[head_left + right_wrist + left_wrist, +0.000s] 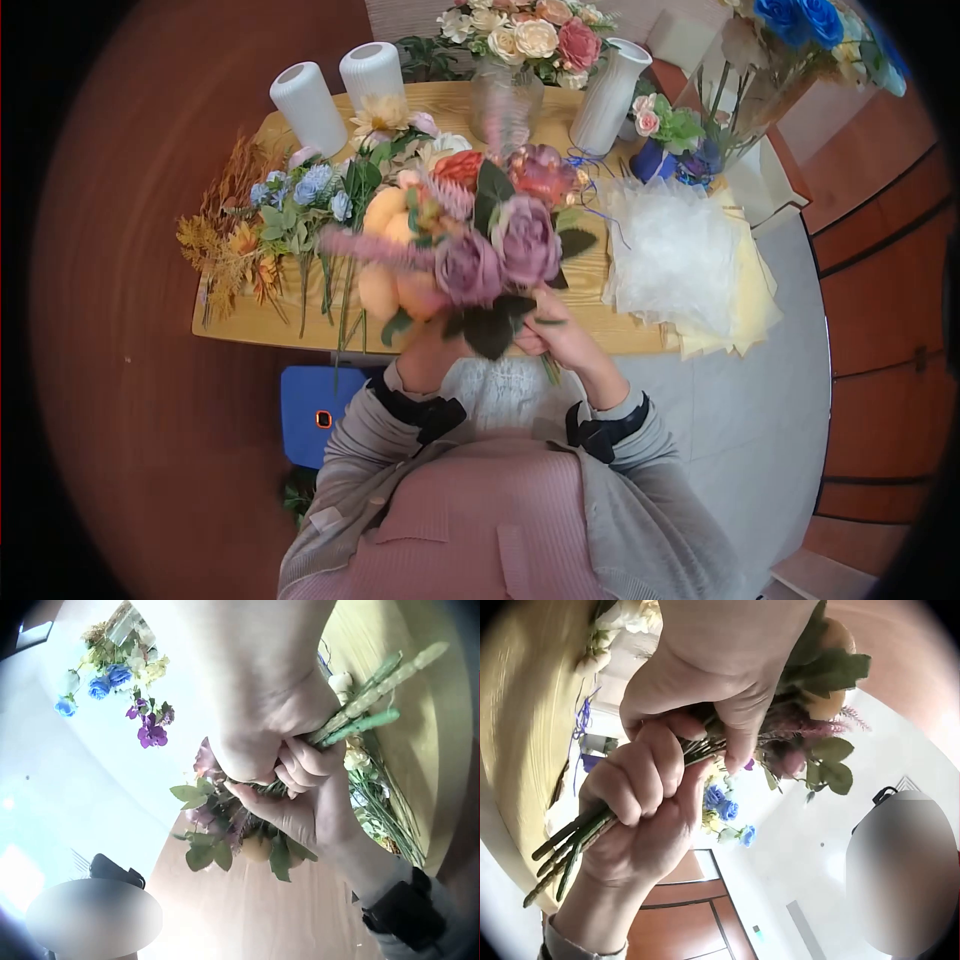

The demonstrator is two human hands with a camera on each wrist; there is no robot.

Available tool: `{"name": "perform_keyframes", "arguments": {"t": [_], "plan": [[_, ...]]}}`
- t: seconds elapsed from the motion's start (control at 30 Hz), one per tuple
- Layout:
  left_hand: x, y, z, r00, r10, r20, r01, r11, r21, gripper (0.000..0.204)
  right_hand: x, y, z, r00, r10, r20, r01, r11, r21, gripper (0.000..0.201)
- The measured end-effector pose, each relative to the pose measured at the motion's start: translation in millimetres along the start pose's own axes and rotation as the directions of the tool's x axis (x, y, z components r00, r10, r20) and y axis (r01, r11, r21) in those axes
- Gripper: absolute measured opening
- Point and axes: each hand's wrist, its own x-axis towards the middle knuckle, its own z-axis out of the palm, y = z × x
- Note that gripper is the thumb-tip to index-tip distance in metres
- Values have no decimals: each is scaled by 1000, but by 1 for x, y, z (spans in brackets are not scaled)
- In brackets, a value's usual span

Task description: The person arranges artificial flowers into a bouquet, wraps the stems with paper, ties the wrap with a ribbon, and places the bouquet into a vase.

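Both hands hold one mixed bouquet upright by its stems at the table's front edge. Two mauve roses (pixel 526 240) face up, beside peach rounded blooms (pixel 380 290), a red flower (pixel 457 165) and blurred pink spikes (pixel 370 248). The left hand (pixel 430 358) is partly hidden below the blooms; in the left wrist view the left hand (pixel 705 671) pinches the stems just under the flowers. Lower down, the right hand (pixel 641 814) wraps its fingers round the stems (pixel 574 844), whose cut ends stick out. The right wrist view shows both hands touching at the stems (pixel 367 705).
Loose flowers (pixel 310 185) and dried foliage (pixel 235 245) lie left on the wooden table (pixel 270 335). White vases (pixel 308 108) and a glass vase of roses (pixel 507 105) stand behind. White wrapping sheets (pixel 670 255) lie right, near blue ties (pixel 610 215). A blue case (pixel 310 400) is below left.
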Motion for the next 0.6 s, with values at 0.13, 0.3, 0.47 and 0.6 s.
{"name": "perform_keyframes", "arguments": {"t": [0.13,0.3,0.47,0.6], "plan": [[8,-21,-12,961,196,-197,-160,970,181,33,2,-10,8,999,-10,-43,13,998,62,25],[11,-24,3,864,467,-188,-352,828,438,34,0,5,1,953,-255,-164,181,913,-366,26],[31,-39,7,888,405,-216,-301,869,394,45,-15,-5,-5,807,-486,-335,255,798,-546,24],[71,-18,21,967,247,55,-217,698,682,46,-49,-9,-45,612,-490,-621,273,868,-416,24]]}}
